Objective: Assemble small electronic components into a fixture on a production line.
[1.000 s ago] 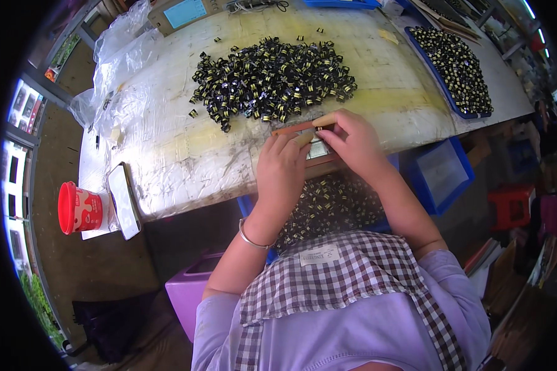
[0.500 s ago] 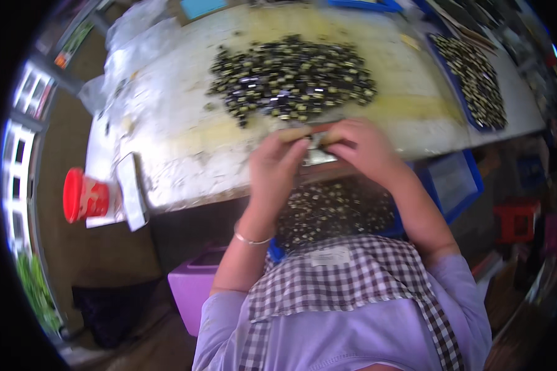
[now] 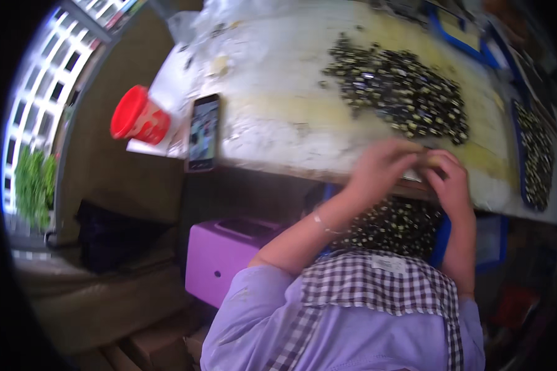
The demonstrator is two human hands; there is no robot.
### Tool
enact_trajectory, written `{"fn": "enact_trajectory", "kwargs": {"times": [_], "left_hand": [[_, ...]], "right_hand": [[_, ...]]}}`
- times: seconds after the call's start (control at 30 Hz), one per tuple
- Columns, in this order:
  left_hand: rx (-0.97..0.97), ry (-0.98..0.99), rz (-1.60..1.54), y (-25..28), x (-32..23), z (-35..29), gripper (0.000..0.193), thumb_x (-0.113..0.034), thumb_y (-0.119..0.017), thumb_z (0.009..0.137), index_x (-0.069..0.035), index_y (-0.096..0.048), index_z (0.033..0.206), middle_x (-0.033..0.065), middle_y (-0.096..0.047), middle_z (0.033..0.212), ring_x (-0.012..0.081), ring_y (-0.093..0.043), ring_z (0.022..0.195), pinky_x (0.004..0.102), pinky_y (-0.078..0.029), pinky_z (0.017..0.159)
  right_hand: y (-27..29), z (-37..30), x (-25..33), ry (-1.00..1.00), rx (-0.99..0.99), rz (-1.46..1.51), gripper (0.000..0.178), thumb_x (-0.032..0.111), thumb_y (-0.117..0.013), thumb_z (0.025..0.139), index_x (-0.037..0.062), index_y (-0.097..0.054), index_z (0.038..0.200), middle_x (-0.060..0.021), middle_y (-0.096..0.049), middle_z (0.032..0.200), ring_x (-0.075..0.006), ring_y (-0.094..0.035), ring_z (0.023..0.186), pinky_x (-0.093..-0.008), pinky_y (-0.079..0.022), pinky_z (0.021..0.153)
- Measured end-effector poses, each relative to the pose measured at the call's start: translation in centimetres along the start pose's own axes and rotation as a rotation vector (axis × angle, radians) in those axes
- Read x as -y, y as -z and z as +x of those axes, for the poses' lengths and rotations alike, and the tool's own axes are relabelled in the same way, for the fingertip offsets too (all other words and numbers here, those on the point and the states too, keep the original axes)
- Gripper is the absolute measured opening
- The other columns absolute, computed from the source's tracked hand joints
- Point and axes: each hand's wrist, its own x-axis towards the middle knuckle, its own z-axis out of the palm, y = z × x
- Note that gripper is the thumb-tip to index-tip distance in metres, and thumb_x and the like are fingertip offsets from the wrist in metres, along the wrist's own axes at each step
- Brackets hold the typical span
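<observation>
My left hand (image 3: pixel 380 170) and my right hand (image 3: pixel 450 185) meet at the near edge of the white table (image 3: pixel 272 111). Both have their fingers bent and pinched together, the tips close to each other. Whatever sits between them is too small and blurred to name. A pale, flat piece (image 3: pixel 413 176) shows just under the fingers. Beyond the hands lies a heap of small black and pale-yellow pieces (image 3: pixel 402 93). Below them, between my forearms, more such small pieces (image 3: pixel 390 226) fill a container with a blue rim (image 3: pixel 441 241) against my checked apron (image 3: pixel 365 284).
On the table's left stand a phone (image 3: pixel 203 133) with a lit screen and a red-lidded tub (image 3: pixel 141 117). A purple box-shaped stool (image 3: pixel 213 263) is below. Another blue tray of pieces (image 3: pixel 535 154) lies far right. A blue-framed tray (image 3: pixel 492 244) sits under the table edge at right.
The view has swung left, so table, heap and hands sit further right in it. The phone's screen now shows. Both hands stay together, fingers still pinched.
</observation>
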Motion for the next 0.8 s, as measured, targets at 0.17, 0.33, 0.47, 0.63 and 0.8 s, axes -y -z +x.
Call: {"fn": "enact_trajectory", "kwargs": {"times": [0.17, 0.33, 0.47, 0.63, 0.8], "left_hand": [[-0.050, 0.136, 0.062, 1.5, -0.7, -0.4, 0.020, -0.004, -0.064, 0.089, -0.001, -0.065, 0.109, -0.0004, -0.066, 0.088, 0.0050, -0.057, 0.074, 0.0193, -0.046, 0.065], [-0.018, 0.050, 0.228, 0.4, -0.4, -0.2, 0.018, -0.002, -0.065, 0.087, -0.002, -0.066, 0.105, 0.0018, -0.067, 0.092, 0.0079, -0.059, 0.082, 0.0211, -0.047, 0.073], [0.021, -0.266, 0.600, -1.0, -1.1, -0.2, 0.018, -0.007, -0.069, 0.078, -0.007, -0.069, 0.095, 0.0076, -0.066, 0.087, 0.0266, -0.058, 0.080, 0.0357, -0.045, 0.073], [0.054, -0.404, 0.783, -1.6, -1.0, 0.1, 0.017, -0.007, -0.070, 0.076, -0.008, -0.069, 0.092, 0.0061, -0.064, 0.084, 0.0258, -0.055, 0.078, 0.0366, -0.043, 0.072], [0.039, -0.283, 0.714, -1.7, -0.7, 0.5, 0.015, -0.007, -0.069, 0.076, -0.009, -0.069, 0.091, 0.0063, -0.064, 0.084, 0.0261, -0.055, 0.078, 0.0364, -0.044, 0.072]], "right_hand": [[-0.2, 0.4, -0.9, -0.127, -0.262, 0.083, 0.010, 0.012, -0.070, 0.082, 0.0030, -0.068, 0.085, -0.0083, -0.065, 0.070, -0.0165, -0.060, 0.061, -0.0285, -0.046, 0.059], [0.3, 0.7, -4.5, -0.241, -0.474, -0.137, 0.017, 0.014, -0.069, 0.081, 0.0053, -0.066, 0.096, -0.0076, -0.061, 0.086, -0.0193, -0.059, 0.073, -0.0298, -0.048, 0.068], [0.4, 0.2, -4.9, -0.129, -0.538, -0.327, 0.020, 0.016, -0.071, 0.079, 0.0054, -0.064, 0.095, -0.0092, -0.059, 0.082, -0.0240, -0.053, 0.066, -0.0327, -0.047, 0.064], [0.0, -0.1, -4.8, -0.186, -0.521, -0.343, 0.021, 0.016, -0.073, 0.077, 0.0056, -0.063, 0.092, -0.0086, -0.057, 0.077, -0.0229, -0.053, 0.065, -0.0329, -0.046, 0.063], [0.1, -0.1, -4.4, -0.253, -0.509, -0.336, 0.020, 0.015, -0.074, 0.076, 0.0059, -0.061, 0.089, -0.0083, -0.055, 0.072, -0.0223, -0.053, 0.065, -0.0337, -0.045, 0.062]]}}
